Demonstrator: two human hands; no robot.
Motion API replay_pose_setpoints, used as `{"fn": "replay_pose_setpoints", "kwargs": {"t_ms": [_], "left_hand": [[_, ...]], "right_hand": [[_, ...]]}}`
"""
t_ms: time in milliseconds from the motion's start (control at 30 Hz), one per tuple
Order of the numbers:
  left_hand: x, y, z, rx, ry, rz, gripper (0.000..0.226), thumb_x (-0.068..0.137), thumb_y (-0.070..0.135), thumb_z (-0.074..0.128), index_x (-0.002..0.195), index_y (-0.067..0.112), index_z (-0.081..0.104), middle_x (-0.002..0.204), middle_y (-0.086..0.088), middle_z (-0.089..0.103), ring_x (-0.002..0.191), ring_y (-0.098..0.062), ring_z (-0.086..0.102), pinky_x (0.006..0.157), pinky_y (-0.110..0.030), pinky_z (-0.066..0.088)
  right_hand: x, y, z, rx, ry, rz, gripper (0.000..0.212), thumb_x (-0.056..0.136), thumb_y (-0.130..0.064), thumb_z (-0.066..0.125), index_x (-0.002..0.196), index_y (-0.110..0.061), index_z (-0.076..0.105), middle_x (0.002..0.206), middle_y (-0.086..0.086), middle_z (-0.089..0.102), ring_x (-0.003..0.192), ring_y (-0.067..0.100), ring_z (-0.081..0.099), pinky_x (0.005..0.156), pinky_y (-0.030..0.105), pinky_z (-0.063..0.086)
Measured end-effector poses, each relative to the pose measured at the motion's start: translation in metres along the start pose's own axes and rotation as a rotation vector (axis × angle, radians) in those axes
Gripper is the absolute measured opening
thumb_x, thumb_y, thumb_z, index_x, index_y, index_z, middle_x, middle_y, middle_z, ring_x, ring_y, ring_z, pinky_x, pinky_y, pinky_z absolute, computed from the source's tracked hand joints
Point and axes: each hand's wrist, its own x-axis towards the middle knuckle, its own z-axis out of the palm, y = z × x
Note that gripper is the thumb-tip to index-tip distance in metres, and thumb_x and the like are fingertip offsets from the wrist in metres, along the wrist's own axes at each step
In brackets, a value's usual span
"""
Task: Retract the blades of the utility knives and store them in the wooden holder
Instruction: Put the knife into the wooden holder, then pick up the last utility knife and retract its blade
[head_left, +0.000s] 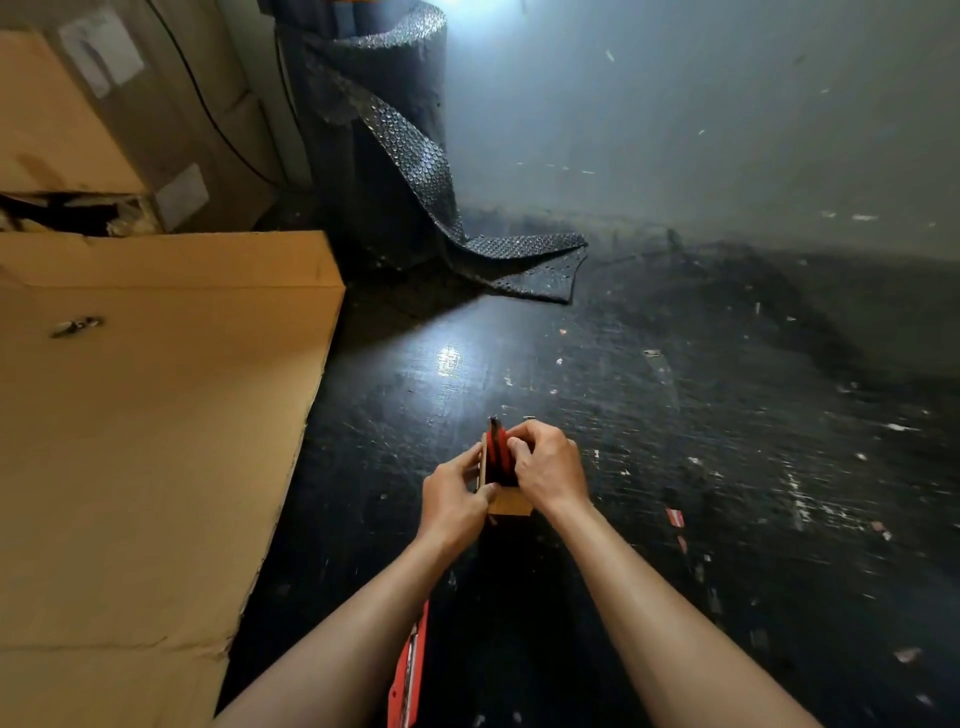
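Crowding the left, a flat tan cardboard sheet (156, 415) ends at an edge beside the hands; the dark scuffed floor (727, 415) lies open rightward. A small light wooden holder (511, 503) stands there, gripped by the left hand (454, 501). The right hand (548, 465) pinches a red utility knife (500, 452) standing in it. Another red knife (408, 670) lies nearer, between the forearms.

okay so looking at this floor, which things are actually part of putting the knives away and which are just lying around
Part of the job:
- wooden holder, steadied by the left hand
- red utility knife standing in it, under the right hand
- another red utility knife on the floor between the forearms

Just lying about:
- cardboard boxes
- bubble wrap roll
- paper scraps
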Motion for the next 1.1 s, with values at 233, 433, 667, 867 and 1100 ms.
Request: {"fn": "replay_pose_setpoints", "kwargs": {"t_ms": [233,433,667,867,1100], "left_hand": [[-0.014,0.001,-0.01,-0.012,0.011,0.017,0.044,0.085,0.015,0.082,0.128,0.019,0.072,0.121,0.001,0.077,0.114,-0.014,0.071,0.099,-0.031,0.057],[-0.043,-0.018,-0.033,0.123,0.057,0.023,0.041,0.088,0.022,0.079,0.128,0.015,0.071,0.121,-0.002,0.076,0.111,-0.013,0.071,0.091,-0.018,0.05],[-0.093,-0.059,-0.059,0.252,0.068,-0.038,0.02,0.092,0.019,0.072,0.111,0.015,0.077,0.102,0.001,0.078,0.071,0.004,0.067,0.055,-0.001,0.047],[-0.126,-0.097,-0.06,0.298,-0.011,-0.217,0.03,0.088,0.023,0.075,0.117,0.014,0.074,0.11,-0.002,0.077,0.093,-0.009,0.068,0.081,-0.022,0.054],[-0.147,-0.116,-0.05,0.121,-0.121,-0.336,0.021,0.087,0.014,0.077,0.106,0.023,0.078,0.093,0.009,0.076,0.086,0.0,0.071,0.071,-0.012,0.051]], "right_hand": [[-0.017,0.002,-0.012,-0.007,-0.005,-0.03,0.02,0.095,-0.018,0.061,0.11,-0.016,0.074,0.107,0.004,0.077,0.1,0.021,0.072,0.086,0.033,0.056],[-0.052,0.003,-0.014,-0.082,-0.046,-0.076,0.019,0.095,-0.023,0.061,0.111,-0.019,0.071,0.109,0.002,0.075,0.099,0.02,0.07,0.084,0.038,0.058],[-0.116,0.015,0.031,-0.181,-0.186,-0.023,0.023,0.095,-0.03,0.059,0.115,-0.024,0.069,0.112,0.0,0.074,0.101,0.018,0.069,0.086,0.038,0.058],[-0.164,0.029,0.075,-0.2,-0.427,0.132,0.04,0.095,-0.026,0.063,0.134,-0.019,0.058,0.107,-0.002,0.07,0.095,0.013,0.067,0.08,0.03,0.056],[-0.202,0.045,0.108,0.02,-0.479,0.245,0.018,0.093,-0.026,0.065,0.106,-0.039,0.061,0.104,-0.006,0.068,0.086,0.006,0.071,0.08,0.033,0.063]]}}
